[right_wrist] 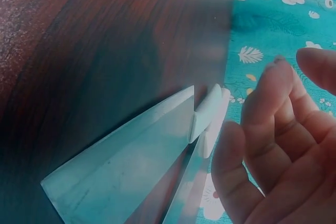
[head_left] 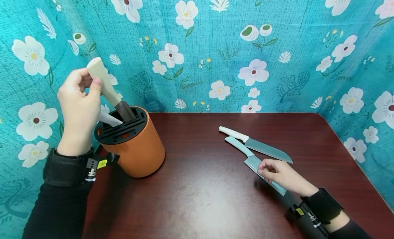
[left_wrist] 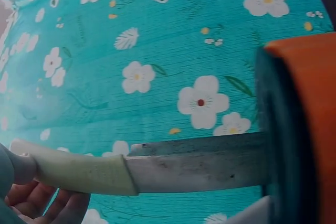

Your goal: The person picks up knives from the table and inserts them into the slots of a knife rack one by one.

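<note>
My left hand (head_left: 77,102) pinches the cream handle of a knife (head_left: 106,85) between thumb and fingers. The blade is partly inside a slot of the orange round knife block (head_left: 144,148) with a black slotted top, its lower part hidden. In the left wrist view, the grey blade (left_wrist: 199,170) runs from the handle to the block. My right hand (head_left: 284,175), fingers loosely bent and holding nothing, hovers over a cleaver (head_left: 240,146) lying on the table. Close behind the cleaver lies a white-handled chef's knife (head_left: 266,148).
A second pale handle (head_left: 110,119) sticks out of the block beside the held knife. Beneath everything is a dark reddish-brown table (head_left: 191,191) with a rounded far right corner. A turquoise flowered cloth (head_left: 197,78) hangs behind and along the sides.
</note>
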`<state>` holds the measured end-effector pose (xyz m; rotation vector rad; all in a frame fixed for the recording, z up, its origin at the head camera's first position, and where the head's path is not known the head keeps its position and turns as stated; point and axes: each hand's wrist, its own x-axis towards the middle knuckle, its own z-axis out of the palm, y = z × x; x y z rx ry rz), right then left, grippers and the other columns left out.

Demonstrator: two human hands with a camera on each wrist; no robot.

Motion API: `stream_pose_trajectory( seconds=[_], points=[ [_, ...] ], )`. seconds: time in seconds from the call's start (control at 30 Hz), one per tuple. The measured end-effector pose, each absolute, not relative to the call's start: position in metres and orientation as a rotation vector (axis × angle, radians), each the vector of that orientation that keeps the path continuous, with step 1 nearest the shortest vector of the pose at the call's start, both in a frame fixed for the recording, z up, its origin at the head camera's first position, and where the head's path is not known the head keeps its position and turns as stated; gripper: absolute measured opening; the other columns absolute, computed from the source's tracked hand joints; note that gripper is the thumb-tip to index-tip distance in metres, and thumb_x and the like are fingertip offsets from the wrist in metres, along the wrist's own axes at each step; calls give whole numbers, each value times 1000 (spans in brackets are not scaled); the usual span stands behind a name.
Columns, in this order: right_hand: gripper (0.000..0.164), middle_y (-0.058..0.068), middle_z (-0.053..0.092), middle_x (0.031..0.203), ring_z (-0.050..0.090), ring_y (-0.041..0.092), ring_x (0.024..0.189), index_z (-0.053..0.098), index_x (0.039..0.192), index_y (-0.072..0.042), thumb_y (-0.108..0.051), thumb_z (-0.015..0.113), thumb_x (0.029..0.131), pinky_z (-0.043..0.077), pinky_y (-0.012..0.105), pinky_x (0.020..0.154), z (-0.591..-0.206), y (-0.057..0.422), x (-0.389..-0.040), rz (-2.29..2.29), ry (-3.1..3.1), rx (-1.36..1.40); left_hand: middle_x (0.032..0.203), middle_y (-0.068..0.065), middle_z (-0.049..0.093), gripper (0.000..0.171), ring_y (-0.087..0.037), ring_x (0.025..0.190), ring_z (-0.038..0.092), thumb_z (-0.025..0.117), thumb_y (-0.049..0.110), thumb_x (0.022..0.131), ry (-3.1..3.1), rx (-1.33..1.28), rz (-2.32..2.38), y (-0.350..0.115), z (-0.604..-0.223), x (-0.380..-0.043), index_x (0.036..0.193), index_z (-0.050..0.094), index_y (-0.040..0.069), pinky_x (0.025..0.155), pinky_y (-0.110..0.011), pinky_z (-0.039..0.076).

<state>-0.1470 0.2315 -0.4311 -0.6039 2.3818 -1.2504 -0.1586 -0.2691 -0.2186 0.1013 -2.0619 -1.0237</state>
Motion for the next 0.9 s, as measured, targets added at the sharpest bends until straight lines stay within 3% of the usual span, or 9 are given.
stream_pose_trajectory(
  seconds=[0.2,0.27,0.5,0.67,0.77,0.9],
  points=[
    [27,9,56,73,56,30,69,63,106,-3,-30,60,103,43,29,58,-432,232,-146,-1245,2382,-589,105,17,60,29,9,97,60,59,22,102,-2154,117,-1002,-268,-233,-159,129,64,12,74,-10,44],
    [27,8,56,73,56,31,69,63,106,-2,-29,60,103,44,29,59,-433,232,-145,-1247,2380,-586,110,12,62,32,9,98,60,60,23,102,-2189,129,-979,-268,-236,-159,132,63,13,81,-12,48],
    [25,6,56,74,57,29,70,63,108,-3,-27,58,104,45,29,59,-433,232,-144,-1232,2385,-540,123,-7,70,33,18,95,56,60,25,102,-2246,151,-887,-270,-245,-160,135,62,19,88,-15,50],
    [24,5,56,74,56,24,68,63,108,-3,-26,59,103,44,28,58,-433,233,-144,-1231,2391,-526,126,-7,71,34,15,99,60,58,28,103,-2238,138,-869,-270,-249,-160,136,61,20,94,-17,53],
    [21,5,56,73,54,22,66,63,107,-4,-24,58,103,43,28,58,-431,234,-147,-1222,2419,-517,125,-7,72,34,14,100,61,58,28,103,-2203,104,-840,-269,-250,-157,135,62,18,90,-11,51],
    [21,7,57,74,56,25,68,64,107,-6,-26,60,103,42,28,60,-429,243,-151,-1191,2520,-444,117,-10,75,32,22,95,54,58,24,101,-2117,-3,-804,-260,-252,-151,131,65,13,85,-2,46]
  ],
)
